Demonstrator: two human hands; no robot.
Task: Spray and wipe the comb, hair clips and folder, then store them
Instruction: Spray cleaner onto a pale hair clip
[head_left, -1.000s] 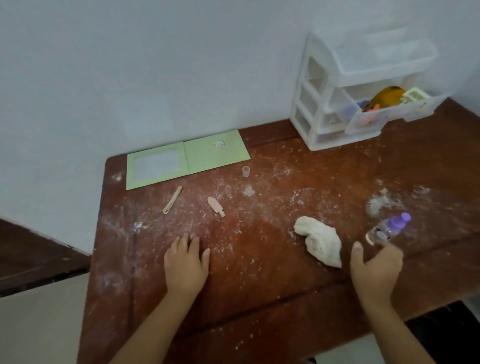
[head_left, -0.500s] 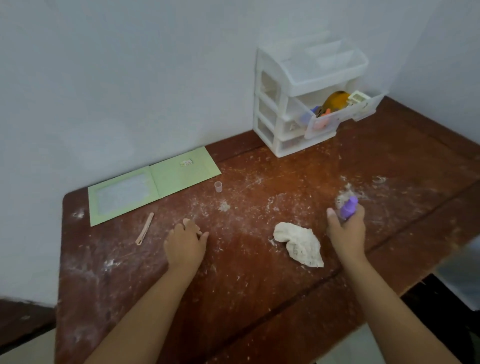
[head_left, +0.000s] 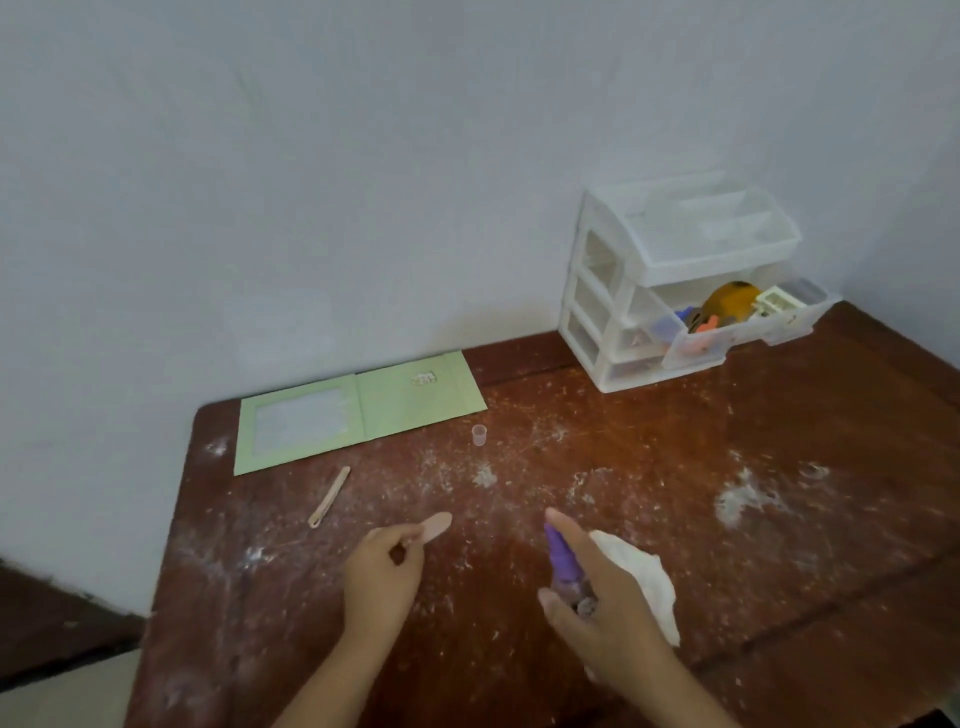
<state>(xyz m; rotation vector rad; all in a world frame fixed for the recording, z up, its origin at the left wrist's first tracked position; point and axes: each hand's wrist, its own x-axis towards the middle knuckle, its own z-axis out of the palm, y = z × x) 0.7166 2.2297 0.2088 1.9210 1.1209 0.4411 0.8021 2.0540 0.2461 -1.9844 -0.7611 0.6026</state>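
l hand (head_left: 382, 564) pinches clip (head_left: 435, 525), r hand (head_left: 602, 597) grips sprayer (head_left: 563, 558)

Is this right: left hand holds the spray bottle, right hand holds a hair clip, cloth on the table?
Not quite: the hands are swapped. The head view shows the left hand pinching the hair clip and the right hand gripping the purple spray bottle. The cloth does lie on the table.

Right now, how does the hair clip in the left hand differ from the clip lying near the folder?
The held hair clip is pinched off the table by the left hand; the lying clip rests untouched on the dusty table. The held one looks broad and rounded, the lying one slim and long. Both are pale beige.
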